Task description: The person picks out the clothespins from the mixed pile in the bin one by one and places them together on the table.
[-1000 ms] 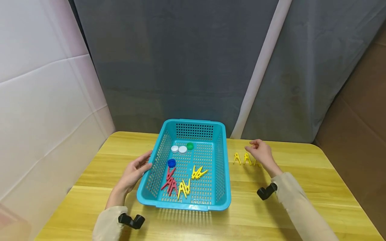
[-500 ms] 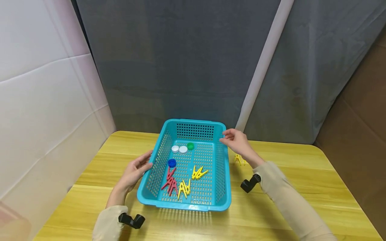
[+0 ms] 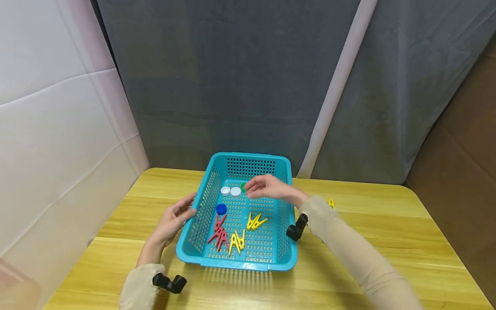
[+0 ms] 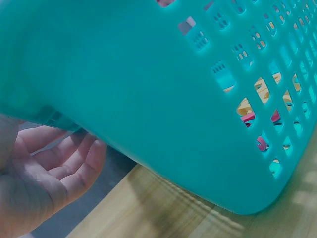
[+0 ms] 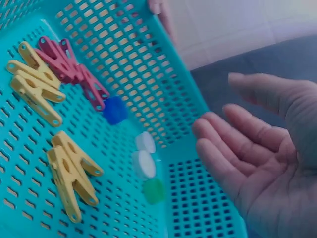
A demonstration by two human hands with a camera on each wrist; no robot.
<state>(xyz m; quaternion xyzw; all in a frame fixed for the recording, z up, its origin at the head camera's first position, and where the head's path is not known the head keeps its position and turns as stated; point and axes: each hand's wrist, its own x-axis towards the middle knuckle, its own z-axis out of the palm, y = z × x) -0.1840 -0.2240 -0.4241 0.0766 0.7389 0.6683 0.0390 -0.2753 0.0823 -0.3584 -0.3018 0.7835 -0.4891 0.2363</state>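
My left hand [image 3: 172, 221] holds the left side of a turquoise plastic basket [image 3: 248, 265], thumb at the rim. In the left wrist view its fingers [image 4: 81, 171] curl up against the basket's edge. My right hand [image 3: 269, 188] hovers over the basket's far half, fingers loosely bent and apart, with nothing between them in the right wrist view. Inside the basket lie red clothespins [image 3: 219, 236], several yellow clothespins [image 5: 69, 173], a blue bottle cap [image 3: 221, 209], two white caps [image 3: 235, 192] and a green cap [image 5: 154, 190], partly covered by the right hand in the head view.
A yellow clothespin [image 3: 331, 203] shows on the wooden table [image 3: 387, 224] beyond the right sleeve, which blocks part of the tabletop. A grey curtain [image 3: 232, 86] hangs behind the table, with a white cloth wall [image 3: 58, 129] at left and a brown panel on the right.
My right hand has travelled left from the yellow clothespins on the table, over the basket's right rim, to above its inside. The left hand and the basket have stayed put.
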